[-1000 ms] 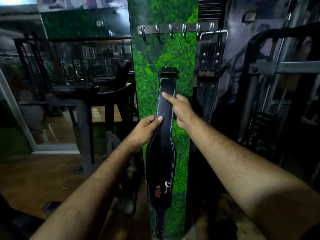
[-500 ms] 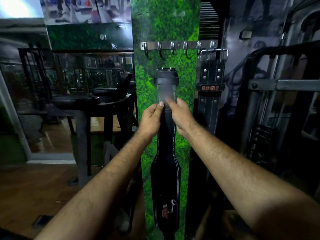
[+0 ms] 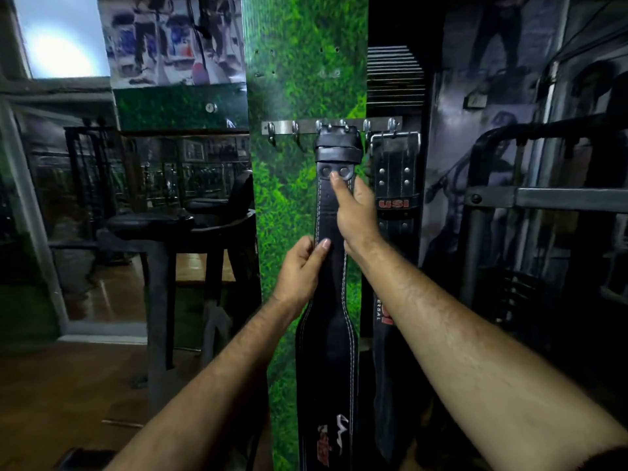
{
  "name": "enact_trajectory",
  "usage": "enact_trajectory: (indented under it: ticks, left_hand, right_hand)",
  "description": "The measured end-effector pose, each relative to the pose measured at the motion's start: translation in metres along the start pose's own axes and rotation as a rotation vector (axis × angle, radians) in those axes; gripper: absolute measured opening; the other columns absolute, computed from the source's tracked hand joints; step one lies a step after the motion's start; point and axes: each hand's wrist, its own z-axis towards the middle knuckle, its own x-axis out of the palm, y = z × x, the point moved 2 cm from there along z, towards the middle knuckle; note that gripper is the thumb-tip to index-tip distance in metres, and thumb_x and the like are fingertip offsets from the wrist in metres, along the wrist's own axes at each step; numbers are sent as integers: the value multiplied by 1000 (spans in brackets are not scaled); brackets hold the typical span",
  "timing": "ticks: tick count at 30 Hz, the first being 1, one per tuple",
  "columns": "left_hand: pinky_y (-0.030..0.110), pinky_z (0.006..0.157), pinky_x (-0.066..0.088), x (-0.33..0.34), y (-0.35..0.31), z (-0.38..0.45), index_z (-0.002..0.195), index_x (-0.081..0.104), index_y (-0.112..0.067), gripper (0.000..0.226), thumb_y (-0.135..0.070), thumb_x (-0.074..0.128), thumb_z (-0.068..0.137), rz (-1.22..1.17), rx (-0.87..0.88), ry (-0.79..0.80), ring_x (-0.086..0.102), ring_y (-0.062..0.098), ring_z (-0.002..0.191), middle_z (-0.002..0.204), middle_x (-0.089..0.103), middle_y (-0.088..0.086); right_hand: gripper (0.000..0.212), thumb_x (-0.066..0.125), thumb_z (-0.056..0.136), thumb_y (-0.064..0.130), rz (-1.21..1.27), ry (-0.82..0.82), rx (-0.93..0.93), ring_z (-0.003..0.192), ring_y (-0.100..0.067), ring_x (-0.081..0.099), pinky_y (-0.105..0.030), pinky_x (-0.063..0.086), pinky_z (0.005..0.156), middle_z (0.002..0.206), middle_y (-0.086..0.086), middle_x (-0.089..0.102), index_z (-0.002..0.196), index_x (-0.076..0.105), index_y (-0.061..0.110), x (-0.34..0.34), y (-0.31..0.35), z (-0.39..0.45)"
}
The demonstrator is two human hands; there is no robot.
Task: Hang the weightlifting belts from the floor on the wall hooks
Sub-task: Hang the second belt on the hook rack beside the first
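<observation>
1. Far left: dark gym bench (image 3: 153, 222) is standing on the wood floor (image 3: 68, 396), w/ mirrored wall behind it; nothing is touching it.
2. Green turf-look panel (image 3: 289, 198) is running top to bottom thru mid frame. Metal hook rail (image 3: 289, 125) is sitting across it near the top, w/ two left hooks showing bare.
3. Left hand (image 3: 300, 266) is gripping the black belt (image 3: 328, 351) at its left edge, approx where the narrow strap starts to widen: thumb on the front face, fingers wrapping behind. So it's closed on the belt.
4. The black belt is hanging upright in front of the panel, white stitching along both edges, red/white logo near the bottom. Its buckle end (image 3: 338, 141) is sitting right at rail height, overlapping the middle hooks. Can't tell if it's actually catching on a hook or just being held against it.
5. Right hand (image 3: 353, 212) is higher up, wrapping the belt's right edge, w/ thumb lying flat up the front and its tip just below the two rivets. Also closed on the belt.
6. Just right: second belt marked "USI" (image 3: 394, 205) is hanging by its metal buckle from the last hook, close beside the black belt.
7. Far right: dark machine frame (image 3: 543, 198) is standing apart from the belts.
</observation>
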Motion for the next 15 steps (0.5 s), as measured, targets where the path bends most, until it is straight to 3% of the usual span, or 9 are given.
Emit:
enact_trajectory:
  ticks: [5, 9, 11, 13, 15]
  left_hand:
    - [19, 48, 25, -5, 22, -20, 67, 32, -23, 41, -14, 57, 99, 45, -99, 38, 27, -1, 54, 62, 29, -9]
    - [20, 67, 49, -24, 66, -52, 85, 57, -9, 14, -14, 57, 98, 130, -219, 221, 57, -1, 73, 76, 64, -10]
    - [27, 68, 49, -40, 85, -55, 84, 55, -7, 20, -22, 60, 97, 221, -263, 300, 54, -1, 72, 74, 62, -8]
    - [43, 72, 52, -55, 90, -43, 87, 58, -5, 37, -41, 64, 92, 344, -302, 385, 56, 10, 78, 80, 64, 8]
    - [40, 61, 43, -64, 77, -27, 78, 56, -11, 32, -38, 64, 93, 402, -366, 465, 50, 13, 69, 71, 55, 4]
  right_hand:
    - [12, 61, 99, 20, 11, -31, 29, 74, -4, 60, -16, 49, 67, 84, 3, 67, 88, 63, 18, -1, -6, 0]
    - [9, 60, 100, 19, 45, -60, 64, 68, 7, 59, -10, 47, 66, 84, 6, 65, 92, 63, 15, -2, -11, 2]
    - [9, 59, 100, 19, 57, -64, 84, 69, 8, 57, -8, 45, 67, 84, 8, 64, 92, 62, 15, -3, -14, 1]
    - [11, 58, 101, 21, 54, -64, 95, 74, 3, 55, -11, 45, 70, 85, 8, 63, 91, 61, 17, -3, -16, 1]
    - [13, 57, 101, 26, 46, -46, 129, 81, -2, 56, -14, 46, 74, 87, 8, 63, 90, 60, 20, 0, -16, 5]
